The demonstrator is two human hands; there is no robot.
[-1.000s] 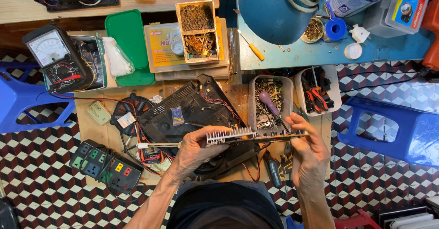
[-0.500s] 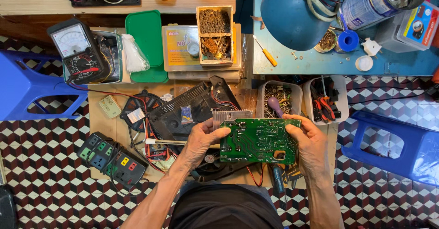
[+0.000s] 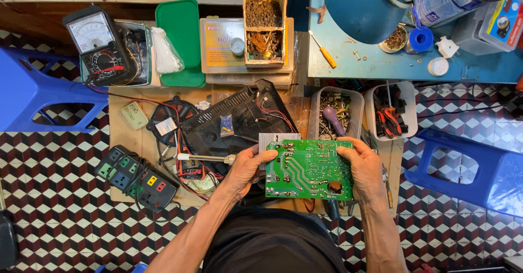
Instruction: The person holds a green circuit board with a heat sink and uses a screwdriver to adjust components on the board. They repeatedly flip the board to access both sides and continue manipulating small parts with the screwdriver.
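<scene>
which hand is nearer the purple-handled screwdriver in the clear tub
Right. The right hand grips the green circuit board just below the purple-handled screwdriver; the left hand holds the board's far edge.

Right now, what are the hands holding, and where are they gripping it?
A green circuit board, gripped by its two side edges: left hand on one edge, right hand on the other.

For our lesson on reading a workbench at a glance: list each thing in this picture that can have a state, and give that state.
Green circuit board: held flat, solder side up, between both hands.
Left hand: gripping the board's left edge.
Right hand: gripping the board's right edge.
Black device casing: open, wires exposed.
Analogue multimeter: lying face up.
Green tray: empty.
Wooden parts box: open, filled.
</scene>
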